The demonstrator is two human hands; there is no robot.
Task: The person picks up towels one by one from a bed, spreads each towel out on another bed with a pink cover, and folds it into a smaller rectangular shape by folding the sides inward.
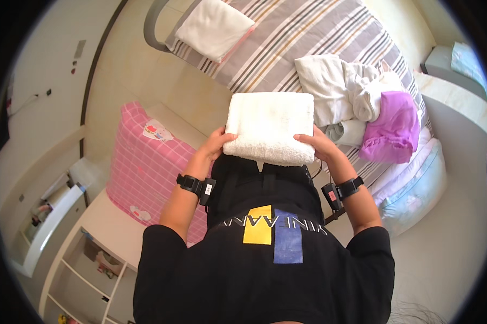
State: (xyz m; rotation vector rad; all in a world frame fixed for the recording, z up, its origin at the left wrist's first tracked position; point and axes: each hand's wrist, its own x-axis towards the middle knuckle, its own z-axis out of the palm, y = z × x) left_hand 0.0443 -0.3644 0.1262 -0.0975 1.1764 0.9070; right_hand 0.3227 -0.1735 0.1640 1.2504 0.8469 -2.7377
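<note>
A thick white folded towel [270, 125] is held level in front of my waist. My left hand [216, 142] grips its left edge, thumb on top and fingers hidden beneath. At the opposite edge my right hand [319, 142] has the same hold. Beyond the towel is a bed with a striped grey sheet [276, 44]. On its far left corner lies a white folded cloth [213, 30] over something pink. Closer to my right hand, white crumpled cloths [328, 87] and a purple garment [391, 125] are heaped on the sheet.
A pink checked cover [154, 166] drapes a piece of furniture at my left. Below it stands a white shelf unit [85, 279] with items in its compartments. A light blue pillow [415, 194] sits at the bed's right end. A curved grey bed rail [149, 28] rises at the far left.
</note>
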